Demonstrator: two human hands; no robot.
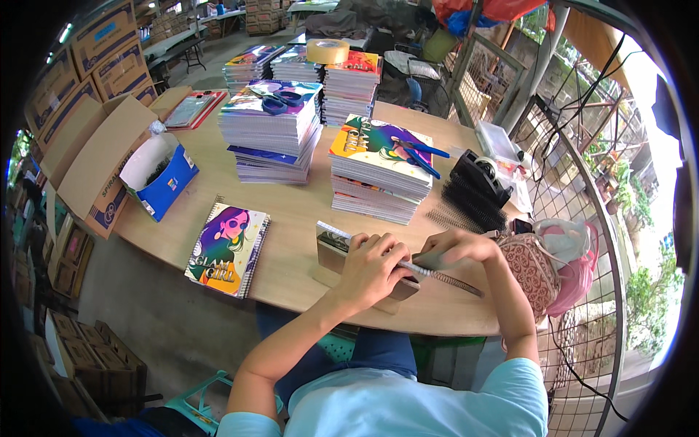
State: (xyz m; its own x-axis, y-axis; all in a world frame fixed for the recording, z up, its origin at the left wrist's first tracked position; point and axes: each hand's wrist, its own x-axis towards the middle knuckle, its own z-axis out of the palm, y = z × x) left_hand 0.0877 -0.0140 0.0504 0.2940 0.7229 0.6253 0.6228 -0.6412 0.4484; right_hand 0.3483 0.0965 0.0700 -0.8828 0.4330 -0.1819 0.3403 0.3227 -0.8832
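Head view shows a person seated at a round wooden worktop (291, 211), binding notebooks with wire spirals. The left hand (373, 266) lies clenched over an unbound notebook (336, 244) standing on edge at the near rim of the worktop, pressing it down against a small wooden block (342, 280). The right hand (455, 247) pinches one end of a spiral (444, 277) that lies along the notebook's top edge and sticks out to the right, past the hand.

How far the spiral is threaded cannot be told, since both hands cover the holes; a good part of the coil is still free, so this notebook looks only part bound.

One finished notebook (228, 249) with its spiral in place lies flat to the left, near the worktop's edge. Much appears left: two tall stacks (273, 131) and (378, 178) stand in the middle, each with scissors (280, 100) on top, and more stacks (349, 84) stand behind, one bearing a tape roll (328, 51). A heap of black spirals (470, 200) waits just right of the work, beside a tape dispenser (480, 171). An open blue box (160, 175) and a cardboard carton (95, 156) sit at the left.
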